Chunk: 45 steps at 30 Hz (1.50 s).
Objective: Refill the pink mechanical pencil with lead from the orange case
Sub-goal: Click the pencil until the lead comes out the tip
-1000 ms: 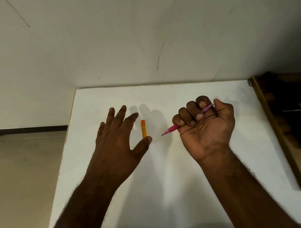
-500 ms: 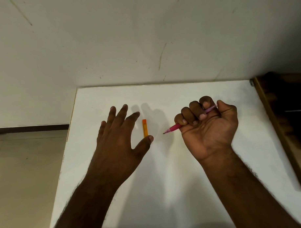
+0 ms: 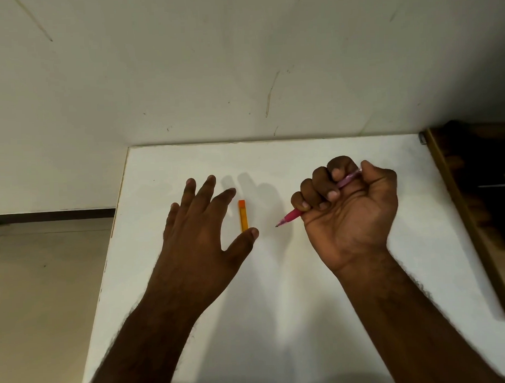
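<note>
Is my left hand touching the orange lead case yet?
Cannot tell. In the head view the left hand is open beside the orange lead case, and its thumb tip overlaps the case's near end, hiding any contact or gap.

The right hand grips the pink pencil in a fist; the left hand is spread just beside the orange case lying on the white table.

white table | on it: orange case, lying flat
</note>
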Available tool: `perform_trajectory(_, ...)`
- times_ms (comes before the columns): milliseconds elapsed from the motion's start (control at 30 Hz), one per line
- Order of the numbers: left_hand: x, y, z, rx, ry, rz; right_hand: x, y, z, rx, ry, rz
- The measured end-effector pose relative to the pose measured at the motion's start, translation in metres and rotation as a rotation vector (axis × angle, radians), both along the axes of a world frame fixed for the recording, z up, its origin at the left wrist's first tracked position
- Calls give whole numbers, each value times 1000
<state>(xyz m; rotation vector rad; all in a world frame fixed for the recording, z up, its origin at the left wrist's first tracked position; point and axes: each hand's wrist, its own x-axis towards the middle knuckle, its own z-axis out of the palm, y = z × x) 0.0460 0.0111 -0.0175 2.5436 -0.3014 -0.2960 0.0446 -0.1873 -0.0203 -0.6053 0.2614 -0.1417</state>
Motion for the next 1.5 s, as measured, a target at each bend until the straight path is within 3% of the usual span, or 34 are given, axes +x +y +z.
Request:
perform_trajectory(800, -1, 0, -2, -21, -16, -7, 0, -4, -12, 292, 46, 20)
perform_trajectory(1500, 0, 1, -5, -29, -26, -3, 0, -5, -13, 300, 75, -65)
